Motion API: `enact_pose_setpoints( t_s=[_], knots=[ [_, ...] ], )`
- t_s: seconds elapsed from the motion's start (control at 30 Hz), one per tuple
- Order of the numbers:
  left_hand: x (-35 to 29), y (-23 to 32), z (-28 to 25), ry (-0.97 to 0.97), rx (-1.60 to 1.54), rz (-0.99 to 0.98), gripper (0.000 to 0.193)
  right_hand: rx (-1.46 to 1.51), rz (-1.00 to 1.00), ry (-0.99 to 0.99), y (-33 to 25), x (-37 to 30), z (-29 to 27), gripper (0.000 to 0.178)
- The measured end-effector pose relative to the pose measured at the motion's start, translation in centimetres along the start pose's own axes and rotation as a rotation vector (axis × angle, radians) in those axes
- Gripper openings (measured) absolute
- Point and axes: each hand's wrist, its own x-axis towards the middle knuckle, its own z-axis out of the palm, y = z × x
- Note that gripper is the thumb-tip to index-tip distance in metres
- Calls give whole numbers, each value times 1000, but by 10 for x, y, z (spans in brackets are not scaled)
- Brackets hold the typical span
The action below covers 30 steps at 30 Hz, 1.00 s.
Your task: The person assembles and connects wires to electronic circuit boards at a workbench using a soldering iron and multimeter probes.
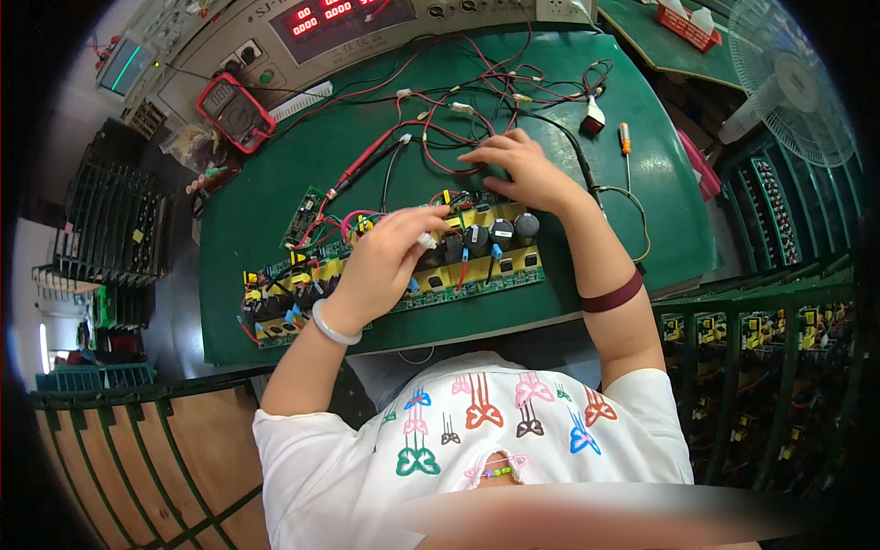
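Note:
A long green circuit board (486,286) lies along the near side of the table, set with dark round capacitors (501,232), yellow parts and blue-tipped leads. My left hand (385,261) is over the board's middle, its fingers curled about a small white plug connector (427,240) at the thumb. My right hand (530,172) hovers at the board's far edge with fingers spread, close to black and red cables (458,170); nothing shows in its grasp. A red and a black test probe (365,158) lie beyond my left hand.
A red multimeter (236,112) sits at the back left, before a bench instrument (330,41) with red digits. An orange-handled screwdriver (625,139) lies on the right. A white fan (793,82) stands beyond. Racks of boards (115,215) flank the table.

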Motion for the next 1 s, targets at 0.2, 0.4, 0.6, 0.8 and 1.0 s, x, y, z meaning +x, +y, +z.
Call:
enact_pose_setpoints(
  t_s=[0.2, 0.4, 0.6, 0.8, 1.0],
  knots=[
    [-20, -12, 16, 59, -67, -41, 28, -182, 96, 61, 18, -1, -2, 18],
    [-20, -13, 19, 154, -67, -14, 24, -387, 315, 365, 37, -3, 6, 16],
    [-18, -20, 21, 180, -101, -12, 23, -304, 303, 356, 29, 6, -12, 17],
    [-27, -24, 22, 218, -79, -20, 24, 97, 67, 4, -61, 48, -36, 25],
    [-19, -23, 29, 268, -109, 25, 26, -442, -227, -29, -23, 89, 12, 44]
  ],
)
